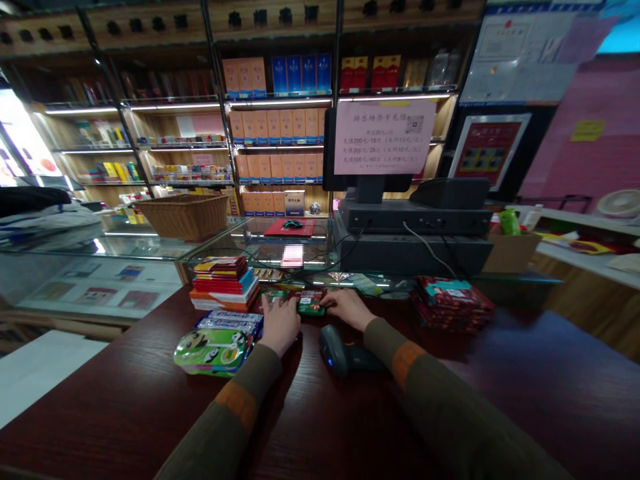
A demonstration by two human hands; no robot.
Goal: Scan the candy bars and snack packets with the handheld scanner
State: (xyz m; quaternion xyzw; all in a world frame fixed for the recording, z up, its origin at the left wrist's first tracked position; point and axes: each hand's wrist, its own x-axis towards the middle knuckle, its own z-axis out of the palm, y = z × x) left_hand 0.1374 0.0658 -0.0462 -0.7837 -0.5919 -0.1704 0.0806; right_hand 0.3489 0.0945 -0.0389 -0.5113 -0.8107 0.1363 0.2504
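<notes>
Both of my hands rest at the far side of the dark wooden counter, on small snack packets. My left hand lies over a red and green packet with its fingers apart, its fingertips near the left edge of a second one. My right hand has bent fingers closed at the right edge of that second dark red and green packet. A black barcode scanner lies between my forearms. Left of my left hand are a green panda-print pack, blue packs and stacked boxes.
A pile of dark red packets lies at the right. Behind the counter's far edge stand a cash register with a monitor bearing a paper sign, a glass case and a wicker basket. Stocked shelves line the wall.
</notes>
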